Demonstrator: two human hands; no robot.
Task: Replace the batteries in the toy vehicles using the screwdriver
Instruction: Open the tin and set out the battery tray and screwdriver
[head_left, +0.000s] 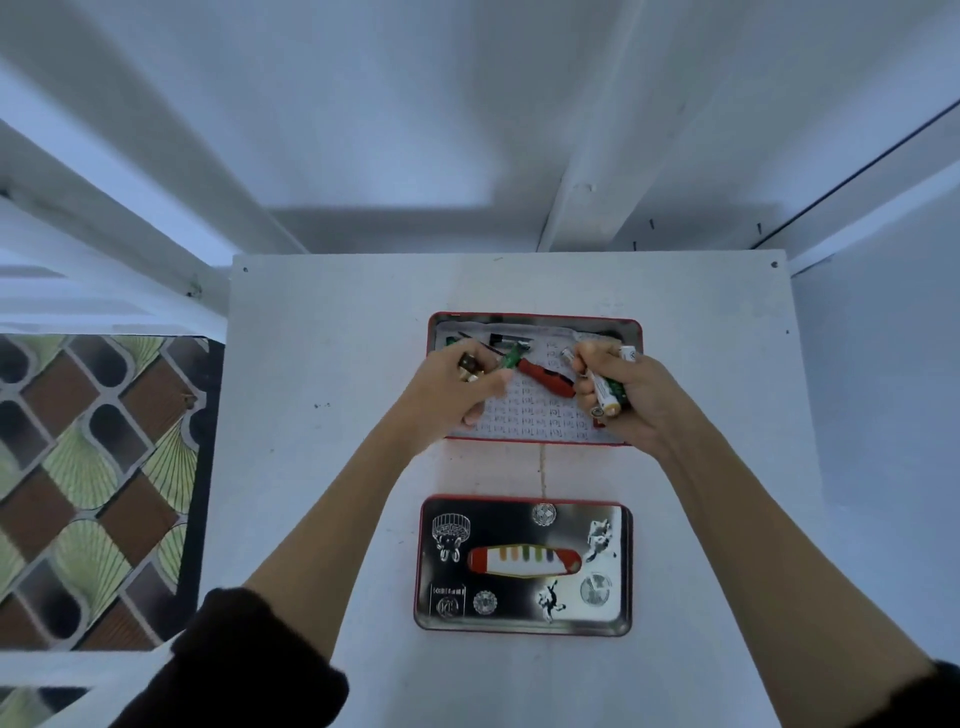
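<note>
White walls and a pale beam close in around a small white table (332, 467), with patterned floor tiles (93, 467) showing off to one side. On the far half of the table sits an open red-rimmed tin (535, 318), lined with printed paper, and both of the person's hands are down in it.

Their right hand (623, 400) is curled around a small bundle of batteries (608, 395), white and green, ends poking out below the fingers. Their left hand (457, 384) has its fingers bent over the left side of the tin and seems to pinch something small and brassy, though from where I stand I can't say what. Between the hands lies the screwdriver (545, 376), red-handled with a green collar, resting on the paper.

To my eye this is the gathering step: getting cells and tool out before any vehicle is opened. It would go best if the batteries were set down in one place first, freeing the right hand for the screwdriver handle, not juggling both.

Nearer the person, the tin's lid (522, 566) lies flat, black with silver pictures and a red oval. It takes up the ground just in front of them, so anything lifted out needs to go beside it. No toy vehicle shows anywhere I can see.
</note>
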